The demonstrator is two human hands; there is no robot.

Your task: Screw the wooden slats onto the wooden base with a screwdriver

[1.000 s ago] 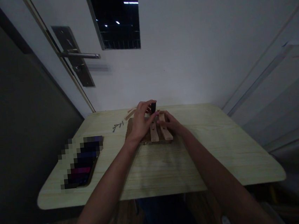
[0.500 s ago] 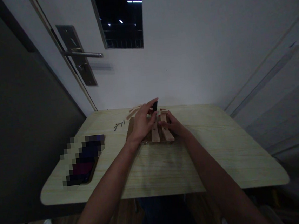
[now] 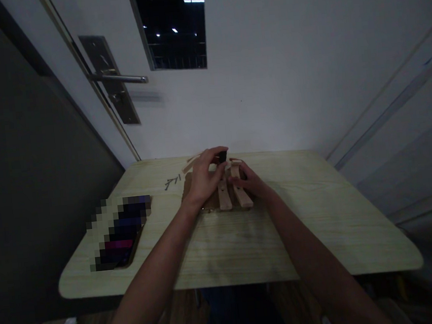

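Two curved light-wood pieces lie side by side on a piece of brown cardboard (image 3: 210,203) at the middle of the table. My left hand (image 3: 204,179) is closed around a small dark flat piece (image 3: 222,157), fingers over its top and thumb low, just above the far end of the left wooden piece (image 3: 224,198). My right hand (image 3: 253,181) grips the right wooden piece (image 3: 244,197) from its right side, thumb across it. Both wooden pieces show dark holes. What lies under my left palm is hidden.
Several screws (image 3: 172,181) lie left of the cardboard, with thin wooden strips (image 3: 190,165) behind them. A phone (image 3: 131,236), partly pixelated, rests at the table's left. The table (image 3: 332,222) stands against a white door with a metal handle (image 3: 124,79).
The fingers of my left hand have come down slightly with the dark piece. The near ends of the wooden pieces sit a little lower in view. My right hand keeps its grip.
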